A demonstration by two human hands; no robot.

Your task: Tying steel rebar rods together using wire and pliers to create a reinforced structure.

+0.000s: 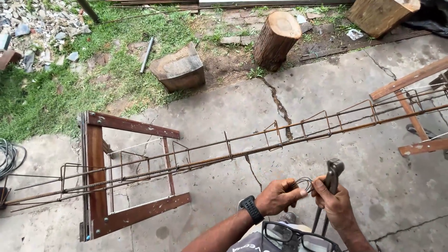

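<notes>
I am seeing left hand [276, 196] pinching thin wire loop [304, 183] | right hand [332, 201] gripping pincers [332, 173], touching the loop | rebar cage [242, 149] lying just ahead, long axis left-right, left hand nearer.

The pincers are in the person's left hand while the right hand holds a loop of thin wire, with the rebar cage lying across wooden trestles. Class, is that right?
Not quite: the hands are swapped. In the head view the right hand holds the pincers and the left hand holds the wire loop. The rebar cage does lie across wooden trestles.
</notes>
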